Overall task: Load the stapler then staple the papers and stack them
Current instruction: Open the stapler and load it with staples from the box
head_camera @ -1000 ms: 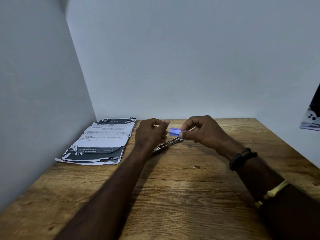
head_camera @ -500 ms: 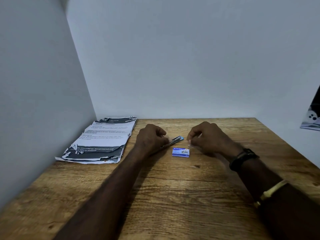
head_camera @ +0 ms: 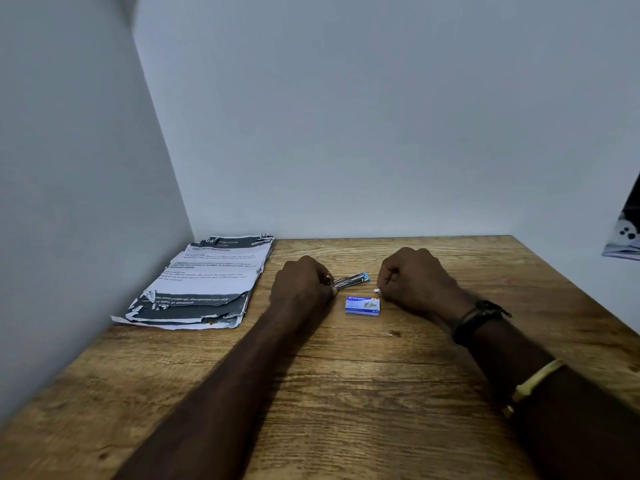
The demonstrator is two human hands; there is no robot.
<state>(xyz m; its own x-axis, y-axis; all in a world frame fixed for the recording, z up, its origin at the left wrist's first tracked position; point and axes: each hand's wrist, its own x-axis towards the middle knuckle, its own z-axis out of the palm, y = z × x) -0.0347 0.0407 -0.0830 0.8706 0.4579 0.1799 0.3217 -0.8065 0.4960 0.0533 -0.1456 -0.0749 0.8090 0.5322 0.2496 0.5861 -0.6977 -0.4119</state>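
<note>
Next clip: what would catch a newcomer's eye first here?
Two bare hands meet mid-table: the left hand grips a slim metal stapler, the right hand pinches something tiny and pale. A small blue staple box lies just in front of them. A ragged stack of printed papers sits far left by the wall.

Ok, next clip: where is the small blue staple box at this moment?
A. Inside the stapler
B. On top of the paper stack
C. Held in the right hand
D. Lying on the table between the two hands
D: the staple box lies flat on the wooden table, just in front of the stapler that the left hand grips, with the right hand beside it, not touching.
</note>
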